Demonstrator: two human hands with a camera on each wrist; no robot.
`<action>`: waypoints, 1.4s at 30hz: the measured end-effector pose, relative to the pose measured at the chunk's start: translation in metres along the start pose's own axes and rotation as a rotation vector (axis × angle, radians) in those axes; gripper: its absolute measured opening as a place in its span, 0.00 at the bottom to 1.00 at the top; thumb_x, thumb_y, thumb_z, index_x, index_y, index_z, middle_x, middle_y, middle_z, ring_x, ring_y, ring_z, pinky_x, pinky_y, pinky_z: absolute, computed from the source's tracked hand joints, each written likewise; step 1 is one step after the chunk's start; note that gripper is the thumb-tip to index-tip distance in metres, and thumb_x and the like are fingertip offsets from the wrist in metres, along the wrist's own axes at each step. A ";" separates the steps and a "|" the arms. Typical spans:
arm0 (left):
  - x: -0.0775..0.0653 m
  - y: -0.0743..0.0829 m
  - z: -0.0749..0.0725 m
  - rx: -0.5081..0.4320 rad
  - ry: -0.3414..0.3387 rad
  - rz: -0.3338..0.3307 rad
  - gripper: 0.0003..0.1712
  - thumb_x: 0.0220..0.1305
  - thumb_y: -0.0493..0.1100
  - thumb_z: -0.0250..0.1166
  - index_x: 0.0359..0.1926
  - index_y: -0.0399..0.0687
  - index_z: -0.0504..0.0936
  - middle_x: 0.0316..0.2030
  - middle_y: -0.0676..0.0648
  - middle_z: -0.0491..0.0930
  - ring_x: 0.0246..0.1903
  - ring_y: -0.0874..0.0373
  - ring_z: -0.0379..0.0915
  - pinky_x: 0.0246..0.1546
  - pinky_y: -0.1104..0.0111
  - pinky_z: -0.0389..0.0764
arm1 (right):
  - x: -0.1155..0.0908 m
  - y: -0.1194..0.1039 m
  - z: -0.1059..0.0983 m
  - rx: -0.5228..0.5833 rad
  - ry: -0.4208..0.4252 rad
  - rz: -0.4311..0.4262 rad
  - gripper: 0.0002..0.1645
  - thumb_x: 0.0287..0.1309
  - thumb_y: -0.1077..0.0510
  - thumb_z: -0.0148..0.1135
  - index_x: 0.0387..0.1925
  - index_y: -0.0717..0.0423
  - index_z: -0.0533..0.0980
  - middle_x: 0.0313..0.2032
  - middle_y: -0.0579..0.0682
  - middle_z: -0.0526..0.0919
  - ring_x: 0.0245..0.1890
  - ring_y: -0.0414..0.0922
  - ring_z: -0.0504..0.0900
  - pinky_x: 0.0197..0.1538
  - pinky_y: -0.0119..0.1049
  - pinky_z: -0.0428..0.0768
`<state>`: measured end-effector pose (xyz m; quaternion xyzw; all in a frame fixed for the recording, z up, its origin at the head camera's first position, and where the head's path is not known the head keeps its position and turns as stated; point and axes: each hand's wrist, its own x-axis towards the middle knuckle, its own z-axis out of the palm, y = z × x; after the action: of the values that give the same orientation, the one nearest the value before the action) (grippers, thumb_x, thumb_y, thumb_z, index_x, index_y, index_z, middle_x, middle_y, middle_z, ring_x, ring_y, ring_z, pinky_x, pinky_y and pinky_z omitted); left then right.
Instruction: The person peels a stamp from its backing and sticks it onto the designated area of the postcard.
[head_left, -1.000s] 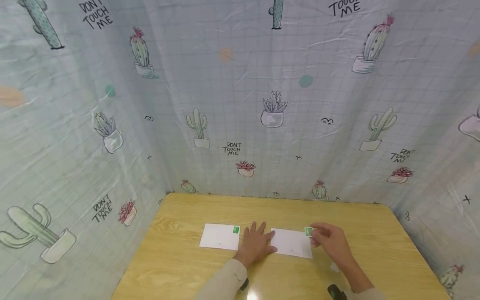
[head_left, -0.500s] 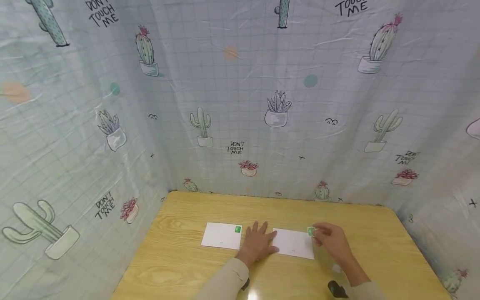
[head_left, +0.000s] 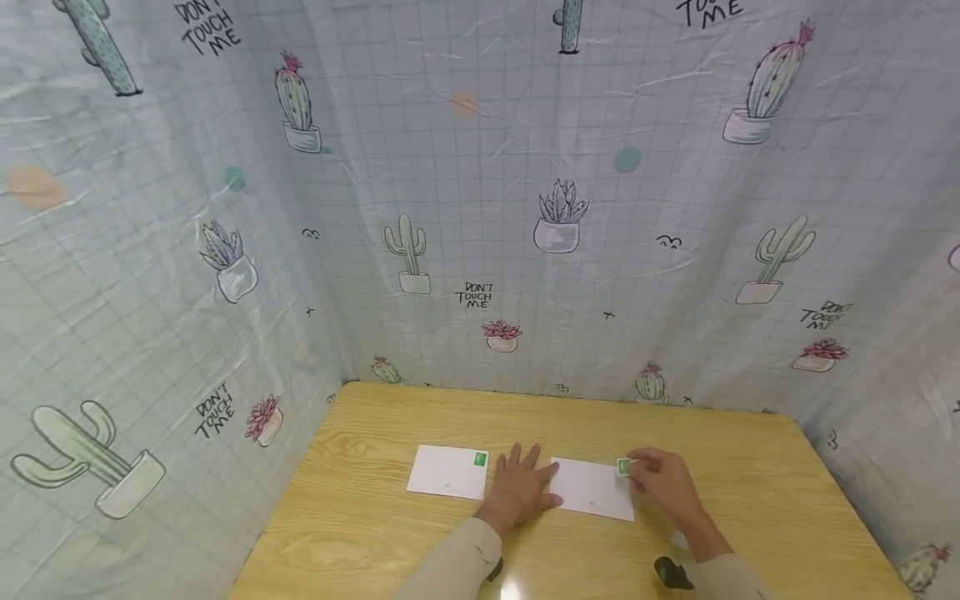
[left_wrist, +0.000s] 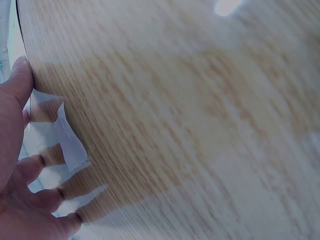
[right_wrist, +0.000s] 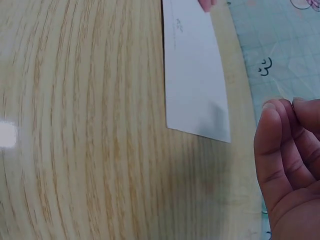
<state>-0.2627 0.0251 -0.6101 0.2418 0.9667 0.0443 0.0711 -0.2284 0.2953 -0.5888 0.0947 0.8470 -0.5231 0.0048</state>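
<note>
Two white cards or envelopes lie on the wooden table. My left hand [head_left: 517,487] is spread between them, its thumb and a fingertip resting at the left edge of the right white envelope [head_left: 588,487]. My right hand [head_left: 670,483] pinches a small green stamp [head_left: 624,467] with a pale border by its right side, at the top right corner of that envelope. Curled fingers hide part of the stamp; in the right wrist view only the pinching fingers [right_wrist: 270,127] show. The left white envelope [head_left: 446,472] carries a similar green stamp [head_left: 480,458] in its top right corner.
A small white paper scrap [left_wrist: 72,145] lies by my left fingers, and another pale scrap [head_left: 679,540] lies beside my right wrist. Cactus-print curtains [head_left: 450,192] hang behind the table [head_left: 405,417] and at both sides.
The head view has shifted slightly. My right hand has brought the stamp a little lower at the envelope's corner. The left hand has stayed in place.
</note>
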 end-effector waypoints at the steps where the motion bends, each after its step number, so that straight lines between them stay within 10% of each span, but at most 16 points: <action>1: 0.000 0.000 0.000 0.004 -0.003 -0.001 0.37 0.70 0.71 0.58 0.77 0.74 0.67 0.82 0.49 0.58 0.81 0.39 0.53 0.77 0.42 0.64 | 0.001 0.001 0.001 -0.012 0.003 0.004 0.18 0.70 0.65 0.59 0.57 0.70 0.79 0.37 0.57 0.88 0.32 0.42 0.85 0.35 0.30 0.84; 42: -0.003 0.001 -0.004 0.043 -0.003 0.009 0.37 0.71 0.71 0.57 0.77 0.75 0.66 0.81 0.49 0.59 0.80 0.40 0.55 0.76 0.44 0.66 | 0.020 0.019 0.010 -0.146 -0.031 0.010 0.14 0.67 0.64 0.61 0.50 0.69 0.82 0.32 0.54 0.87 0.28 0.43 0.83 0.31 0.34 0.82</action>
<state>-0.2602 0.0241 -0.6055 0.2476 0.9662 0.0233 0.0673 -0.2459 0.2979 -0.6121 0.0904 0.8822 -0.4613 0.0275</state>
